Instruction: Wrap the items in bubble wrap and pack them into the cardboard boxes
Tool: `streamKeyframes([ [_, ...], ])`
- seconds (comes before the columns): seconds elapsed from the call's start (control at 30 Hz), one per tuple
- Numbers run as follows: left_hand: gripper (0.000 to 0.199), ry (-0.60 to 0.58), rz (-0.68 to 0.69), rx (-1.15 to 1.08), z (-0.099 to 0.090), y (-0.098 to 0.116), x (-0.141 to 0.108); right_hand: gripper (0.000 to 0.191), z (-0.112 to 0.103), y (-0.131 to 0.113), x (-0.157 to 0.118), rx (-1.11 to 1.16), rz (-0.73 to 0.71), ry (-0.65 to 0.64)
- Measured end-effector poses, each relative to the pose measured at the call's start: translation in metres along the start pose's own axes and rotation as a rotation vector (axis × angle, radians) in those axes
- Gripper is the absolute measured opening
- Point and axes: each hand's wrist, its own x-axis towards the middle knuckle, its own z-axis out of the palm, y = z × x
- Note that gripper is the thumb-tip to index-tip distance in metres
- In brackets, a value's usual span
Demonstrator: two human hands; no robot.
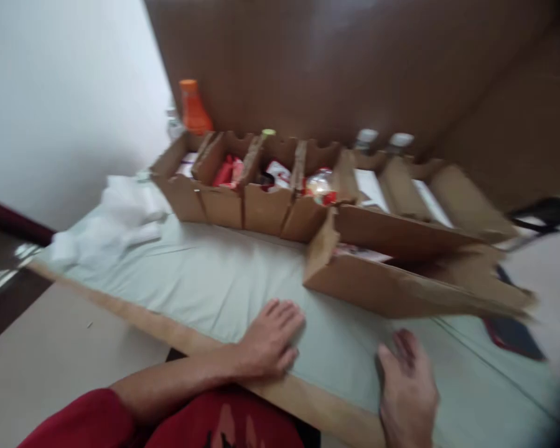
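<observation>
My left hand (273, 339) lies palm down on the pale green cloth (205, 274) at the table's front edge, with nothing in it. To the right, my right hand (408, 386) is over the cloth, thumb and fingers apart and nothing between them. Beyond both hands sits a long open cardboard box (378, 286), placed crosswise, with a printed item (364, 252) inside. Behind it stands a row of cardboard compartments (221, 208). They hold a red packet (228, 171), a red and clear packet (321, 185) and white items (371, 190). The picture is blurred.
White crumpled plastic (116, 218) lies at the table's left end. An orange bottle (195, 109) and white-capped bottles (400, 142) stand behind the row, before a brown panel (331, 68). A dark phone-like object (516, 336) lies at the right.
</observation>
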Motion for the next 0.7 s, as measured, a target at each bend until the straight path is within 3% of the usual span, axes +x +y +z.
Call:
streamKeyframes([
  [0.1, 0.057, -0.126, 0.097, -0.073, -0.017, 0.007, -0.036, 0.051, 0.027, 0.005, -0.030, -0.261, -0.385, -0.208],
  [0.2, 0.049, -0.221, 0.122, -0.305, -0.045, 0.001, -0.066, 0.042, 0.073, -0.002, -0.061, -0.295, -0.804, -0.447],
  [0.3, 0.045, -0.225, -0.023, -0.582, -0.089, -0.020, -0.097, 0.046, 0.112, -0.023, -0.092, -0.199, -1.025, -0.659],
  [0.33, 0.043, -0.161, -0.124, -0.622, -0.109, -0.030, -0.109, 0.045, 0.121, -0.031, -0.099, -0.177, -1.069, -0.712],
  [0.4, 0.039, 0.119, -0.368, -0.537, -0.151, -0.054, -0.131, 0.039, 0.134, -0.045, -0.107, -0.153, -1.128, -0.763],
  [0.53, 0.038, 0.789, -0.727, 0.007, -0.233, -0.116, -0.166, 0.026, 0.144, -0.056, -0.098, -0.099, -1.170, -0.734],
  [0.6, 0.037, 0.945, -0.833, 0.177, -0.264, -0.147, -0.179, 0.024, 0.146, -0.055, -0.090, -0.109, -1.170, -0.732],
  [0.7, 0.035, 1.016, -0.914, 0.260, -0.298, -0.183, -0.198, 0.024, 0.146, -0.052, -0.084, -0.164, -1.183, -0.757],
])
